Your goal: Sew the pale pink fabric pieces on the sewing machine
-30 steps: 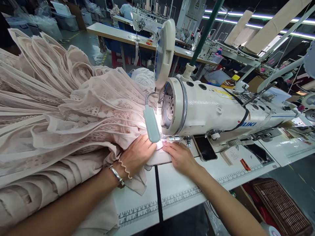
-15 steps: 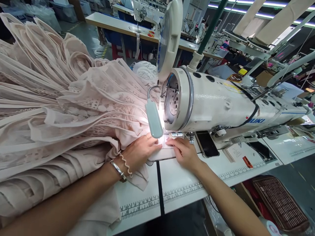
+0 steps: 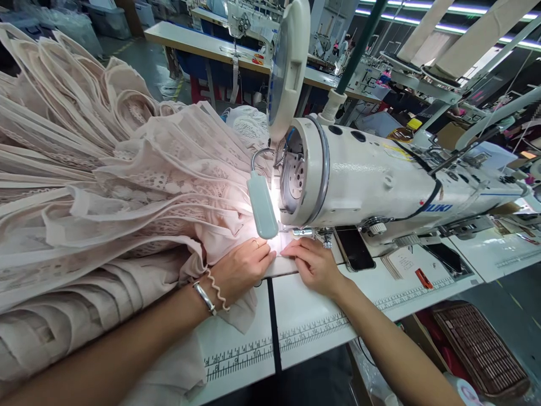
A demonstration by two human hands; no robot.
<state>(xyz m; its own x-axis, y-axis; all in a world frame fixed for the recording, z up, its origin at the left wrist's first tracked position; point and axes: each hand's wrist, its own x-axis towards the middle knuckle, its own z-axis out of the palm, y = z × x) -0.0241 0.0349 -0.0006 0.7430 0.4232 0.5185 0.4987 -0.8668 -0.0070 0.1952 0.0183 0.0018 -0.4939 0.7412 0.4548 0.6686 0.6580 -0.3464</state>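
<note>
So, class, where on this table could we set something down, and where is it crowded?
Bare: tabletop between the black strip, right hand and printed ruler; a smaller patch between black strip and heaped fabric. Crowded: the left, under that fabric, and by the lamp, where the left hand rests.

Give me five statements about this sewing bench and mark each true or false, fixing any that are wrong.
1. The left hand touches soft, pale beige fabric. True.
2. A silver-coloured metal bangle circles the right wrist. False: the bangle is on the left wrist.
3. A black rectangular phone lies to the right of the right hand. True.
4. The small orange-red tool is gripped by the right hand. False: the tool lies on the white tabletop printed with ruler marks.
5. The brown slatted basket sits lower than the tabletop. True.
</note>
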